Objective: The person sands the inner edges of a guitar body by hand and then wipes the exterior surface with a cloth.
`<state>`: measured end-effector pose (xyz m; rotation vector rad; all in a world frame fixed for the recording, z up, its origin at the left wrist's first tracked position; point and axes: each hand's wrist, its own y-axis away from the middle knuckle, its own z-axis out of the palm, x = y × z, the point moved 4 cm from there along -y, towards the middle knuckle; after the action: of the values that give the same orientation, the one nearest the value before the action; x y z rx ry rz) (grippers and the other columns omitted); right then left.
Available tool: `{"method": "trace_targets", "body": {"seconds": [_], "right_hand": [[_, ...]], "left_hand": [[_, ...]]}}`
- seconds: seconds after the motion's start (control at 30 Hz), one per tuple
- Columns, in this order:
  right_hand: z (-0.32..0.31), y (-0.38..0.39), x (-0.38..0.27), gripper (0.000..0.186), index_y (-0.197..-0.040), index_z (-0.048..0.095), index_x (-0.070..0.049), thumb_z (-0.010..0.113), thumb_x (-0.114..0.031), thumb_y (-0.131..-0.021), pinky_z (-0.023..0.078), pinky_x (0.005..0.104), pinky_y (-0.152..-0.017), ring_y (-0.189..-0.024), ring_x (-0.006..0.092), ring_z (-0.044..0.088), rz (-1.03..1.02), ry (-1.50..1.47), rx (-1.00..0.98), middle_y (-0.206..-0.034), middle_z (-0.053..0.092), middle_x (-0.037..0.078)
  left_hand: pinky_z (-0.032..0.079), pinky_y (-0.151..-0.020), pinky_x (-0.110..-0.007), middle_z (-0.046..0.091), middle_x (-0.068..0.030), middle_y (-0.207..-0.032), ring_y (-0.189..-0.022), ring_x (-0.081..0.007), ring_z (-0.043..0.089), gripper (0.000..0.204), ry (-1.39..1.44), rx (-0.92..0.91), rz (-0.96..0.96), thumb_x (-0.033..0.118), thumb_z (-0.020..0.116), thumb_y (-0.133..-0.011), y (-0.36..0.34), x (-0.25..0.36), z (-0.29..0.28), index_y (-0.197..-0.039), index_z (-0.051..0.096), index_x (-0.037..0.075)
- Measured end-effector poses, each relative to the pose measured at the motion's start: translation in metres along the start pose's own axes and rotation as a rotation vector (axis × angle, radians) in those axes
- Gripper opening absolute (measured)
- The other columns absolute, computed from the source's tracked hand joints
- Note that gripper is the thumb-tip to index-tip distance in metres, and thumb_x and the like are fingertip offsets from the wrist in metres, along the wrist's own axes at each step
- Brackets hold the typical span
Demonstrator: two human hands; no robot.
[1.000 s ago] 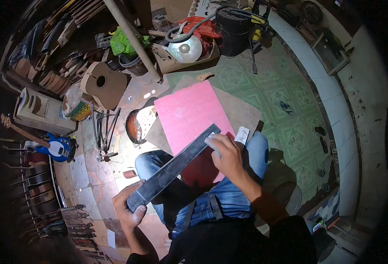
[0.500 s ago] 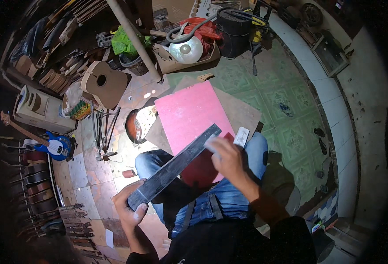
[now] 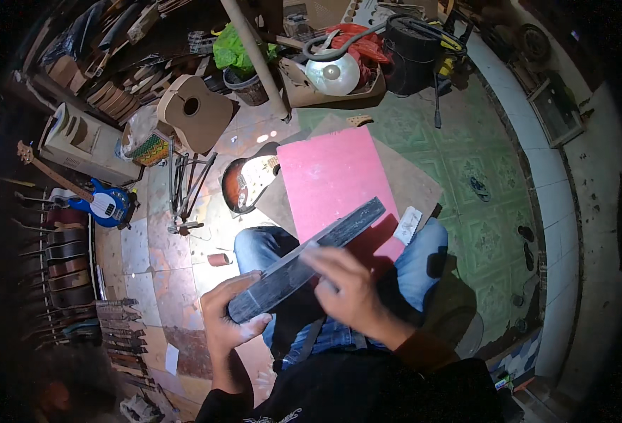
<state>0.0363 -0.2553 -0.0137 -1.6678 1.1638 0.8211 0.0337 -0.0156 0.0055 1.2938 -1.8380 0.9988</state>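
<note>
A long, dark grey-black bar (image 3: 304, 264), dusty and rectangular, slants across my lap from lower left to upper right. Around its lower end my left hand (image 3: 230, 310) is closed, thumb on the near side and fingers on the far side. My right hand (image 3: 346, 289) lies against the middle of the bar, fingers stretched along it and thumb apart. Pale dust covers those fingertips; whether a thin piece lies under them, I cannot make out. Beyond the bar's far end is a pink board (image 3: 332, 176) on the floor, partly in shadow.
A white block (image 3: 408, 224) rests beside my right knee. On the floor to the left are a small brown roll (image 3: 218, 259), a sunburst guitar body (image 3: 240, 187) and metal stands (image 3: 184, 187). A blue guitar (image 3: 103, 203) and an acoustic guitar body (image 3: 192, 109) stand further off.
My right hand has slid down the bar toward my left hand. The bar has rolled, showing more of its narrow edge. The whole view has shifted, so the surroundings sit further right.
</note>
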Motion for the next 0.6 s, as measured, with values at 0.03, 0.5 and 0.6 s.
{"method": "trace_targets", "body": {"seconds": [0.03, 0.5, 0.6], "right_hand": [[-0.005, -0.003, 0.017, 0.051, -0.131, 0.065, 0.001, 0.059, 0.007, -0.080, 0.051, 0.0395, -0.104, -0.120, 0.0340, 0.065, 0.092, -0.041, 0.002, -0.128, 0.064, 0.019], [0.002, -0.001, -0.028, 0.055, -0.132, 0.067, -0.002, 0.059, 0.008, -0.078, 0.053, 0.0418, -0.101, -0.120, 0.0341, 0.064, -0.111, -0.006, -0.068, -0.130, 0.064, 0.017], [0.009, 0.005, -0.017, 0.055, -0.133, 0.066, -0.002, 0.058, 0.006, -0.079, 0.050, 0.0410, -0.106, -0.124, 0.0343, 0.062, -0.096, -0.077, -0.047, -0.133, 0.062, 0.019]], "left_hand": [[0.056, -0.094, -0.039, 0.075, -0.0228, -0.110, -0.103, -0.0328, 0.075, 0.059, 0.002, 0.006, 0.000, 0.032, 0.086, -0.064, 0.000, 0.000, 0.001, -0.108, 0.074, -0.005], [0.056, -0.094, -0.040, 0.075, -0.0232, -0.110, -0.103, -0.0328, 0.075, 0.062, 0.013, -0.002, 0.015, 0.031, 0.087, -0.063, -0.001, 0.001, 0.003, -0.112, 0.074, -0.005], [0.056, -0.094, -0.039, 0.075, -0.0226, -0.109, -0.102, -0.0314, 0.075, 0.064, 0.020, 0.006, -0.037, 0.033, 0.087, -0.063, 0.004, -0.002, 0.000, -0.113, 0.073, -0.005]]}}
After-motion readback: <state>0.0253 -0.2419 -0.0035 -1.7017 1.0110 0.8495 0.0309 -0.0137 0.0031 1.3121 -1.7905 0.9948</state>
